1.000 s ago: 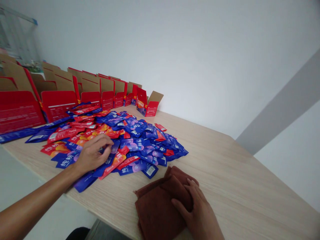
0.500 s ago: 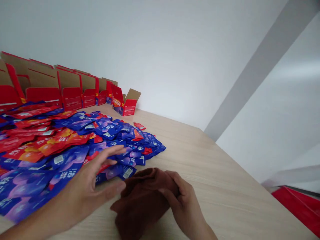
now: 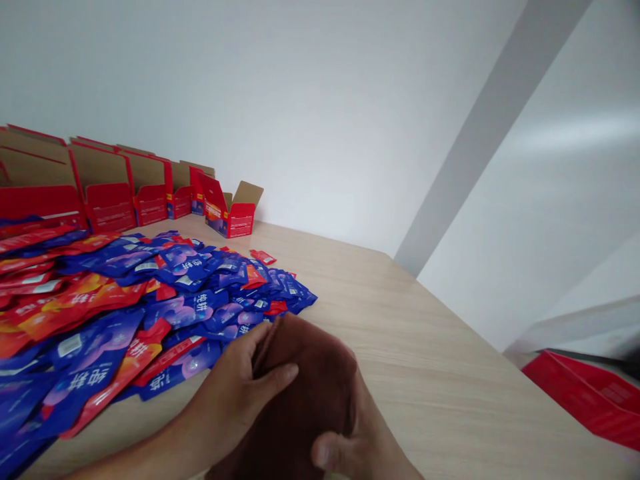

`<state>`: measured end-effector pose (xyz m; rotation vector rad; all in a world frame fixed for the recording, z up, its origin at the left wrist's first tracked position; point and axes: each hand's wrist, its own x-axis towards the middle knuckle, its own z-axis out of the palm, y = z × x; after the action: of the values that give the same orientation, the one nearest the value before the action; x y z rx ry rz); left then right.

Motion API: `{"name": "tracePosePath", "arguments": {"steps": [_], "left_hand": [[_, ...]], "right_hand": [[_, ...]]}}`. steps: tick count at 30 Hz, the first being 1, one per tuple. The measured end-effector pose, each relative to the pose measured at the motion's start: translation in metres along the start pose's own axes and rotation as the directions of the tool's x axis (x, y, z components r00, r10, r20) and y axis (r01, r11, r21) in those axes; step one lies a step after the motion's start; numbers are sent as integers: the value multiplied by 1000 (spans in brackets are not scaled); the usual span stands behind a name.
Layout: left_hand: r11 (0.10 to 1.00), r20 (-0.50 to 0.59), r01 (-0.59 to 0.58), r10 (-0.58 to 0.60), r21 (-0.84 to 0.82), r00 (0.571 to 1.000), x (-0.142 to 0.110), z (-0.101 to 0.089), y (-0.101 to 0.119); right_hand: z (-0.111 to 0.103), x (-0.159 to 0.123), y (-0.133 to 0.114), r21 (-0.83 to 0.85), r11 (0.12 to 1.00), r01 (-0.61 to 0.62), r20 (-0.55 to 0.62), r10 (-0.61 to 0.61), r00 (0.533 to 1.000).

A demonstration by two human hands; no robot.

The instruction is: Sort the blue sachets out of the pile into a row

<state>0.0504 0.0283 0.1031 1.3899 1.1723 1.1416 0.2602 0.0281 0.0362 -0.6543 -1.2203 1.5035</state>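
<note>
A bunched brown cloth (image 3: 305, 393) lies at the near edge of the light wooden table (image 3: 425, 360). My left hand (image 3: 230, 400) grips its left side, thumb lying across the fabric. My right hand (image 3: 360, 447) holds the cloth from the right and below, with only the thumb and part of the palm showing. Just left of the cloth spreads a wide heap of blue and red foil sachets (image 3: 125, 300), its near edge touching my left hand.
A row of open red cardboard boxes (image 3: 105, 193) stands along the back wall, the last one (image 3: 230, 210) turned at an angle. One loose red sachet (image 3: 263, 257) lies apart. A red tray (image 3: 590, 393) sits low at the right, beyond the table edge.
My left hand left the sachet heap and moved right onto the cloth. Both hands have gathered the cloth into a bundle. The view swung right.
</note>
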Motion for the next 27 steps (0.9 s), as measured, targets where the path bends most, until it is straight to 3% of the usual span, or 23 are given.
{"name": "tracePosePath", "arguments": {"steps": [2, 4, 8, 12, 16, 19, 23, 27], "left_hand": [[999, -16, 4, -4, 53, 1000, 9, 7, 5], [996, -2, -4, 4, 84, 1000, 12, 17, 4], [999, 128, -39, 35, 23, 991, 8, 35, -8], [983, 169, -125, 102, 131, 980, 22, 47, -9], [972, 132, -119, 93, 205, 987, 64, 55, 1], [965, 87, -123, 106, 233, 991, 97, 54, 6], [969, 32, -75, 69, 236, 997, 127, 43, 9], [985, -47, 35, -27, 171, 999, 123, 46, 15]], "right_hand": [[-4, -3, 0, 55, 998, -28, -17, 29, 999], [-12, -2, -3, 50, 999, 0, -111, 6, 994], [-34, 6, -17, 15, 999, 34, -262, -29, 965], [-58, 9, -25, -17, 1000, 12, -296, -16, 955], [-91, 0, -11, -263, 965, 2, -314, -88, 945], [-113, -12, 10, -490, 872, -16, -343, -176, 923], [-127, -22, 30, -644, 764, -44, -251, -157, 955], [-121, -22, 33, -492, 869, 41, -144, -128, 981]]}}
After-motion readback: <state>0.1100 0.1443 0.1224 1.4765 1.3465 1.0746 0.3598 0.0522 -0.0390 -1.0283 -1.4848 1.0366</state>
